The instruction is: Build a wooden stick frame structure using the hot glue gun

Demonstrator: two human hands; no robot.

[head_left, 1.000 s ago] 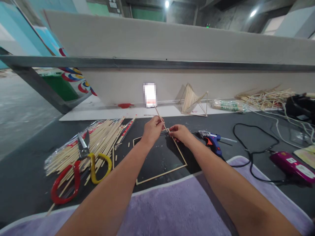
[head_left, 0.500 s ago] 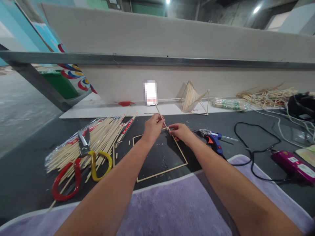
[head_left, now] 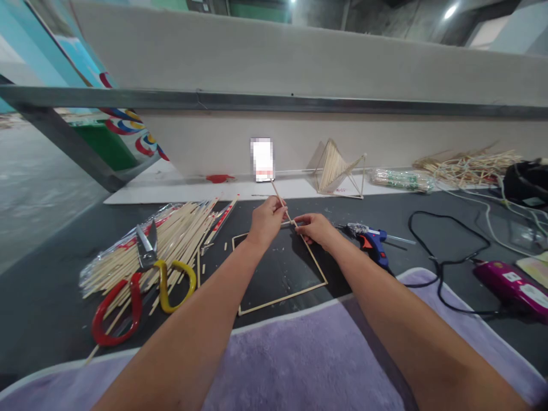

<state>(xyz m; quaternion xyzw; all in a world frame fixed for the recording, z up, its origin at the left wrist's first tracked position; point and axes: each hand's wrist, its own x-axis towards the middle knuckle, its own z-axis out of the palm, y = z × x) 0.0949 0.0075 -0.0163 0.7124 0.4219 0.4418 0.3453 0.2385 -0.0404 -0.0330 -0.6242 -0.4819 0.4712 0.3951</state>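
My left hand (head_left: 268, 221) is closed in a pinch around a thin wooden stick (head_left: 278, 196), which slants up and away from the far right corner of a four-sided stick frame (head_left: 282, 298). At that corner, the fingertips of my right hand (head_left: 315, 229) close on the frame beside the stick's lower end. The frame lies flat on the dark table, its left part partly covered by my left forearm. Right of my right hand is a blue glue gun (head_left: 373, 244) with a clear glue stick in its back.
Scissors (head_left: 146, 260) with red and yellow handles lie on a pile of sticks (head_left: 184, 237) at left. Behind stand a blurred phone (head_left: 262, 160) and a stick model (head_left: 330, 170). A magenta power strip (head_left: 511, 287) and black cord lie right; a purple cloth (head_left: 295, 365) is in front.
Both hands keep nearly the same position and grip at the frame's corner. The whole view has shifted very slightly.
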